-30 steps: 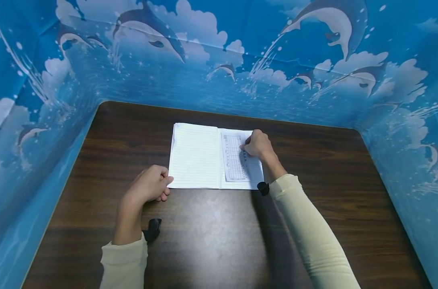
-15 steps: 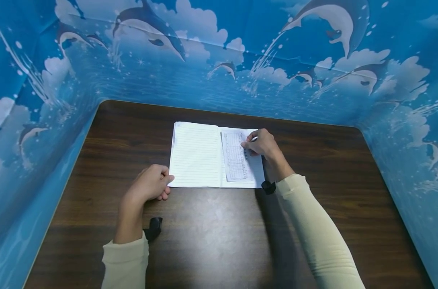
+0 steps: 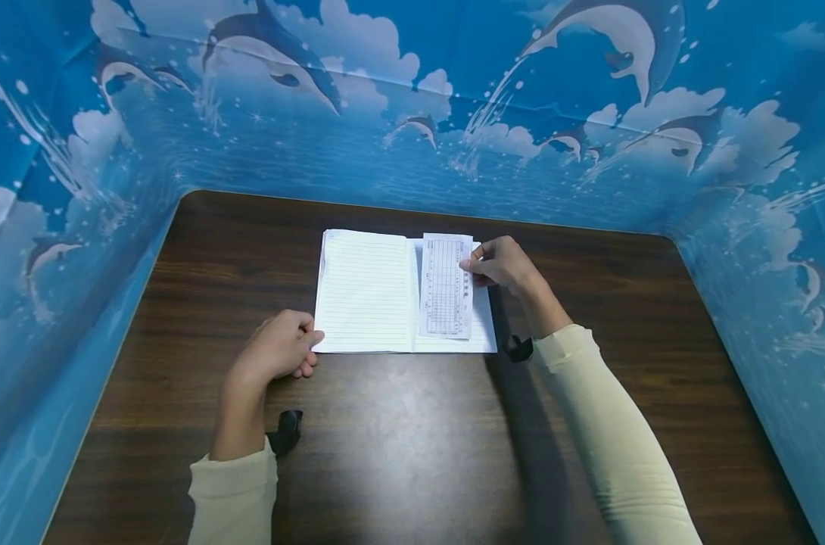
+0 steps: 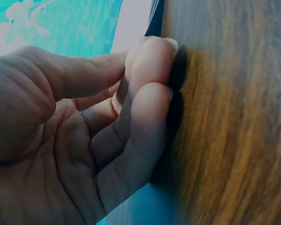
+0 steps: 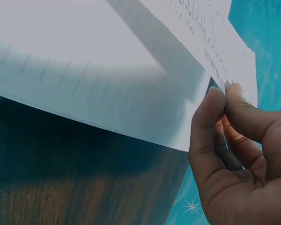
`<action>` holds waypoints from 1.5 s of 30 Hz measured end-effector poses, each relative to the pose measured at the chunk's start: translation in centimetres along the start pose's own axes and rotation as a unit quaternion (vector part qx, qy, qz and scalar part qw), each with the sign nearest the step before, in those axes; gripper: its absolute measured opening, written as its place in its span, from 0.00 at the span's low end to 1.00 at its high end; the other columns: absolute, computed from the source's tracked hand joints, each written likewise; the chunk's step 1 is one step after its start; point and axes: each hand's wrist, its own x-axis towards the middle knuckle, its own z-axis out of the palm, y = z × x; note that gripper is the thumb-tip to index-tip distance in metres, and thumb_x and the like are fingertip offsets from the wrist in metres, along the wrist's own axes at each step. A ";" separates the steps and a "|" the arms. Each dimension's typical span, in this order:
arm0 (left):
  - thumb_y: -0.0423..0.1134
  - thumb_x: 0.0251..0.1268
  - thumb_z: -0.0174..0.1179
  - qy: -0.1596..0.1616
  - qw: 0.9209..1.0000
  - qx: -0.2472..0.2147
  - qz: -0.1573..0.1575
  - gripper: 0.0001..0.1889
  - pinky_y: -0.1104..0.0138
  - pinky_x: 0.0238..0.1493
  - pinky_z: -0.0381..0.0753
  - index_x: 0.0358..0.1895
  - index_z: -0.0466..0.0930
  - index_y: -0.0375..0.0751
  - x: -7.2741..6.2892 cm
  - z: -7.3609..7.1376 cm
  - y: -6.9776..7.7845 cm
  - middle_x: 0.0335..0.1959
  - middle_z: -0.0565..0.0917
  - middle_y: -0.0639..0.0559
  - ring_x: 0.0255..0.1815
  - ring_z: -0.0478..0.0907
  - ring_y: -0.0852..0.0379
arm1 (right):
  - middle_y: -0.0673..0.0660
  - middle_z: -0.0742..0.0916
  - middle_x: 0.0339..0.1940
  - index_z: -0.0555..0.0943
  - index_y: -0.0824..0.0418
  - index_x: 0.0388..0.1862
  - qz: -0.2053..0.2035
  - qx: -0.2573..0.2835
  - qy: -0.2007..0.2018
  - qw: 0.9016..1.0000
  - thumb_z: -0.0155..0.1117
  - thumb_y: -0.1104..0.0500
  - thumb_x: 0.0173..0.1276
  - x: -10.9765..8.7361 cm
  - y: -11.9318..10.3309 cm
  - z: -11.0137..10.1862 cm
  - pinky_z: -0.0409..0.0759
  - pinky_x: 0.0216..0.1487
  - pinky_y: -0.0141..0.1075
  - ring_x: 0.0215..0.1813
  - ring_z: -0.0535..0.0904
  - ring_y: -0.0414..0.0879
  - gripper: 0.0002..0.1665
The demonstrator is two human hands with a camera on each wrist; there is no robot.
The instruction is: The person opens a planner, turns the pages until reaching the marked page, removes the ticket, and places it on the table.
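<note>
An open notebook [image 3: 363, 295] with ruled white pages lies on the table. My left hand [image 3: 279, 344] pinches its near left corner, thumb on top and fingers curled beneath; in the left wrist view the left hand [image 4: 107, 117] has its fingertips close to the wood. Over the right page, a paper slip printed with a grid [image 3: 445, 288] is raised. My right hand [image 3: 508, 265] pinches that slip by its right edge. From the right wrist view, the thumb and index finger of the right hand [image 5: 234, 140] meet on the slip [image 5: 243, 61], above the notebook page [image 5: 107, 93].
The dark wooden table [image 3: 399, 439] reaches toward me in front of the notebook. A blue cloth printed with dolphins [image 3: 358, 166] hangs round the back and sides. Black straps with small devices [image 3: 286, 431] sit at both wrists.
My right hand has drawn back to the right and lifted the slip, which lay flat on the right page before. The left hand stays at the notebook's corner.
</note>
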 end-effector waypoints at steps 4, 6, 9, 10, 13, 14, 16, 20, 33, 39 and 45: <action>0.36 0.86 0.54 -0.004 1.000 0.005 0.002 0.10 0.68 0.25 0.81 0.42 0.79 0.34 0.1 0.0 0.0 0.25 0.84 0.47 0.22 0.82 0.58 | 0.60 0.89 0.40 0.84 0.67 0.49 -0.001 0.003 -0.008 1.000 0.69 0.57 0.79 -0.2 -0.2 -0.5 0.89 0.55 0.48 0.34 0.88 0.45 0.12; 0.36 0.86 0.54 -0.005 1.000 0.004 0.001 0.10 0.68 0.25 0.82 0.43 0.79 0.34 0.1 0.0 0.0 0.25 0.84 0.47 0.22 0.82 0.58 | 0.60 0.89 0.40 0.84 0.67 0.49 -0.002 0.007 -0.012 1.000 0.68 0.57 0.79 -0.3 -0.3 -0.7 0.89 0.56 0.49 0.35 0.88 0.46 0.12; 0.36 0.86 0.54 -0.007 1.000 0.002 -0.003 0.10 0.67 0.26 0.82 0.43 0.79 0.34 0.1 0.0 0.0 0.26 0.84 0.46 0.23 0.82 0.57 | 0.59 0.88 0.40 0.83 0.67 0.49 -0.001 0.011 -0.018 1.000 0.68 0.57 0.80 -0.4 -0.3 -1.0 0.88 0.59 0.51 0.36 0.88 0.46 0.12; 0.36 0.86 0.54 -0.008 1.000 0.002 -0.003 0.10 0.67 0.26 0.82 0.43 0.79 0.33 0.1 0.0 0.0 0.26 0.84 0.46 0.23 0.82 0.57 | 0.60 0.88 0.40 0.83 0.67 0.49 -0.001 0.013 -0.018 1.000 0.68 0.57 0.80 -0.4 -0.3 -1.1 0.88 0.60 0.52 0.36 0.88 0.46 0.12; 0.35 0.86 0.54 -0.008 1.000 0.000 0.001 0.10 0.67 0.26 0.83 0.43 0.79 0.33 0.0 0.0 -0.1 0.27 0.84 0.46 0.23 0.82 0.57 | 0.61 0.88 0.43 0.83 0.68 0.50 0.001 0.015 -0.018 1.000 0.67 0.57 0.80 -0.6 0.0 -1.6 0.87 0.62 0.54 0.36 0.87 0.46 0.13; 0.35 0.86 0.54 -0.008 1.000 -0.001 0.003 0.10 0.67 0.26 0.83 0.43 0.79 0.33 0.0 0.0 -0.1 0.27 0.84 0.46 0.23 0.82 0.57 | 0.62 0.89 0.43 0.83 0.68 0.51 0.001 0.014 -0.017 1.000 0.67 0.58 0.80 -0.6 0.1 -1.7 0.87 0.62 0.54 0.37 0.88 0.46 0.13; 0.35 0.86 0.54 -0.009 1.000 -0.003 0.009 0.10 0.68 0.26 0.83 0.42 0.79 0.33 0.0 0.0 -0.1 0.26 0.84 0.46 0.23 0.82 0.57 | 0.62 0.89 0.44 0.84 0.69 0.51 -0.001 0.008 -0.013 1.000 0.67 0.58 0.80 -0.6 0.6 -2.3 0.87 0.62 0.54 0.37 0.88 0.45 0.13; 0.34 0.86 0.53 -0.009 1.000 -0.009 0.024 0.11 0.68 0.26 0.83 0.40 0.78 0.33 0.0 0.0 -0.1 0.26 0.84 0.46 0.23 0.82 0.57 | 0.61 0.90 0.42 0.84 0.69 0.50 -0.012 -0.010 -0.004 1.000 0.67 0.57 0.81 -0.6 2.0 -3.7 0.88 0.59 0.53 0.35 0.87 0.43 0.14; 0.34 0.86 0.53 -0.015 0.999 -0.012 0.030 0.11 0.67 0.26 0.83 0.40 0.78 0.33 -0.1 -0.2 -0.3 0.26 0.84 0.46 0.23 0.82 0.57 | 0.62 0.88 0.45 0.83 0.71 0.51 0.008 -0.051 0.040 0.998 0.67 0.56 0.81 -1.2 7.3 -7.9 0.90 0.51 0.43 0.42 0.86 0.49 0.16; 0.35 0.86 0.53 -0.016 0.999 -0.017 0.025 0.11 0.67 0.26 0.84 0.40 0.78 0.33 0.0 -0.2 -0.4 0.26 0.84 0.47 0.24 0.82 0.57 | 0.66 0.87 0.47 0.83 0.71 0.47 0.003 -0.058 0.072 0.996 0.69 0.60 0.78 -0.9 9.6 -8.5 0.90 0.43 0.34 0.41 0.84 0.50 0.13; 0.36 0.85 0.54 -0.017 1.000 -0.017 0.015 0.10 0.66 0.27 0.84 0.42 0.79 0.33 0.1 -0.1 -0.4 0.27 0.84 0.47 0.24 0.83 0.57 | 0.68 0.85 0.49 0.83 0.69 0.49 0.007 -0.110 0.127 0.986 0.70 0.58 0.79 -0.1 10.9 -7.1 0.88 0.48 0.41 0.45 0.83 0.57 0.13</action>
